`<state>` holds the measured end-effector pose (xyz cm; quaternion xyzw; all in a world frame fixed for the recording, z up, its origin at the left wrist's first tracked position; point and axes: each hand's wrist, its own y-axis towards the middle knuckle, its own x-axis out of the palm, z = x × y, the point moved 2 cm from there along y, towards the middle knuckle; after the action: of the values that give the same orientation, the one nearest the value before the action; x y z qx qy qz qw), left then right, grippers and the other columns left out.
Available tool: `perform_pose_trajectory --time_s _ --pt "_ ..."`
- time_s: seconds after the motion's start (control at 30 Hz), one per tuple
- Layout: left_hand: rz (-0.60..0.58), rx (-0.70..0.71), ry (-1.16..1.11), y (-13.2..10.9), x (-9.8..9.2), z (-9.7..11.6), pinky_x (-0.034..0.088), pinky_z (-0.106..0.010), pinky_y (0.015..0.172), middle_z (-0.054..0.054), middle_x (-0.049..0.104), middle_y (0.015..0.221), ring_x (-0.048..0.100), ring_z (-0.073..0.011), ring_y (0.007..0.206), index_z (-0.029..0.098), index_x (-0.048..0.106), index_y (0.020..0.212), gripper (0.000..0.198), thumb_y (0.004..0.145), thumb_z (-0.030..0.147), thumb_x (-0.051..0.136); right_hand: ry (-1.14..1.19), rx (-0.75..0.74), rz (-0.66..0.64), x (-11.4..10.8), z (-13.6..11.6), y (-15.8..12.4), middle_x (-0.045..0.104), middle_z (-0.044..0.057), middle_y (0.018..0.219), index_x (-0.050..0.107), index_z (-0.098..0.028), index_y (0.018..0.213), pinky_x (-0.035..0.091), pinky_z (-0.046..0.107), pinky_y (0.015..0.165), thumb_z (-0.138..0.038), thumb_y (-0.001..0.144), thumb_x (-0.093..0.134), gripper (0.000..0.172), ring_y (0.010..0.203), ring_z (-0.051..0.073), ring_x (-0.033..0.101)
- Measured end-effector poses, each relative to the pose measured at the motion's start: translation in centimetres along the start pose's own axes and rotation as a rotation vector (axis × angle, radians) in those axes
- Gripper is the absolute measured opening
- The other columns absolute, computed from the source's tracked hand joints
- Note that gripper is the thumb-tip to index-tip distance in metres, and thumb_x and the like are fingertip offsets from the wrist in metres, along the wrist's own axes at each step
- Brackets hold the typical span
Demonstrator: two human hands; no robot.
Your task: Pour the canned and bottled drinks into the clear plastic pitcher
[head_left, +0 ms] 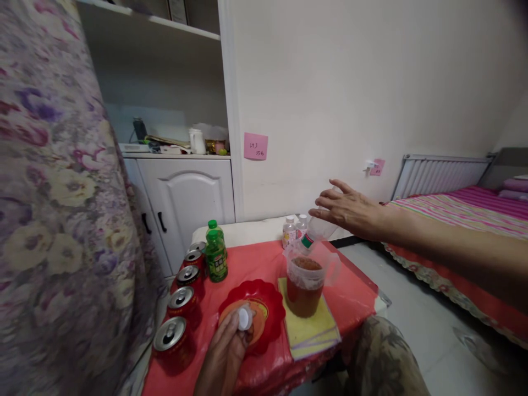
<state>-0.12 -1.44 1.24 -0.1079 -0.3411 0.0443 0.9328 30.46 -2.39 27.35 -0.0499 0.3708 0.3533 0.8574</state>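
Note:
My right hand (340, 209) is closed around a clear plastic bottle (320, 230). The bottle is tilted neck down, its green-banded end (307, 240) over the mouth of a translucent pitcher (304, 294). Brown liquid with foam along the wall stands in the pitcher, which rests on a folded yellow cloth (309, 333). Between the fingers of my left hand (231, 333) is a white bottle cap (245, 318), held above a scalloped red dish (274, 308). Whether liquid runs from the bottle I cannot make out.
Several red cans (181, 297) line the left side of the red-covered table (256, 264). Two green bottles (215, 256) stand behind them, and two small white-capped bottles (289, 231) are at the back. A flowered curtain (53, 220) hangs left; a bed (457, 214) is right.

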Motion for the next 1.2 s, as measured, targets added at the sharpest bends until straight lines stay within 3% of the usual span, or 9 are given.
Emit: perform_pose_trajectory --time_s 0.13,0.37,0.6,0.83,1.03,1.2 --pt "-0.114 -0.103 -0.060 0.1 0.1 -0.2 0.057 -0.028 0.082 -0.004 0.079 0.100 0.069 -0.0252 0.106 0.021 0.076 0.089 0.033 0.058 0.027 0.088 0.035 0.019 0.008 0.3 -0.2 -0.5 0.068 0.010 0.118 0.056 -0.025 0.133 0.022 0.056 0.115 -0.008 0.089 0.044 0.049 0.115 0.029 0.054" --pt "-0.083 -0.112 -0.083 0.2 -0.3 -0.5 0.057 -0.023 0.077 -0.001 0.079 0.099 0.070 -0.0207 0.101 0.022 0.075 0.089 0.028 0.062 0.019 0.084 0.045 0.065 0.004 1.5 0.1 -2.1 0.068 0.011 0.121 0.053 -0.024 0.136 0.024 0.055 0.114 -0.007 0.091 0.041 0.050 0.120 0.029 0.055" --pt "-0.063 -0.089 0.016 0.4 -0.3 -0.6 0.059 -0.031 0.080 -0.005 0.079 0.097 0.071 -0.0265 0.102 0.021 0.074 0.090 0.028 0.063 0.024 0.080 0.037 0.087 0.009 3.3 0.7 -3.7 0.068 0.010 0.123 0.053 -0.023 0.136 0.025 0.055 0.112 -0.007 0.085 0.048 0.053 0.118 0.029 0.056" --pt "-0.107 -0.089 -0.010 0.3 -0.1 -0.4 0.059 -0.027 0.077 -0.003 0.080 0.094 0.071 -0.0243 0.099 0.022 0.076 0.086 0.035 0.055 0.030 0.089 0.048 0.089 0.011 4.6 0.8 -4.4 0.068 0.010 0.123 0.053 -0.023 0.135 0.023 0.054 0.112 -0.006 0.085 0.047 0.053 0.119 0.028 0.056" --pt "-0.061 -0.056 0.039 0.0 0.1 -0.2 0.060 -0.035 0.081 -0.007 0.080 0.097 0.072 -0.0284 0.100 0.021 0.077 0.087 0.028 0.061 0.029 0.085 0.067 0.114 0.021 4.9 0.8 -4.8 0.069 0.010 0.123 0.054 -0.024 0.134 0.023 0.052 0.112 -0.003 0.082 0.048 0.056 0.117 0.027 0.057" --pt "-0.043 -0.056 0.057 -0.2 0.3 -0.1 0.060 -0.034 0.082 -0.006 0.080 0.095 0.071 -0.0281 0.101 0.020 0.076 0.087 0.026 0.062 0.028 0.083 0.082 0.129 0.013 5.2 0.6 -4.9 0.068 0.010 0.125 0.052 -0.024 0.137 0.023 0.053 0.112 -0.003 0.081 0.048 0.059 0.118 0.028 0.056"
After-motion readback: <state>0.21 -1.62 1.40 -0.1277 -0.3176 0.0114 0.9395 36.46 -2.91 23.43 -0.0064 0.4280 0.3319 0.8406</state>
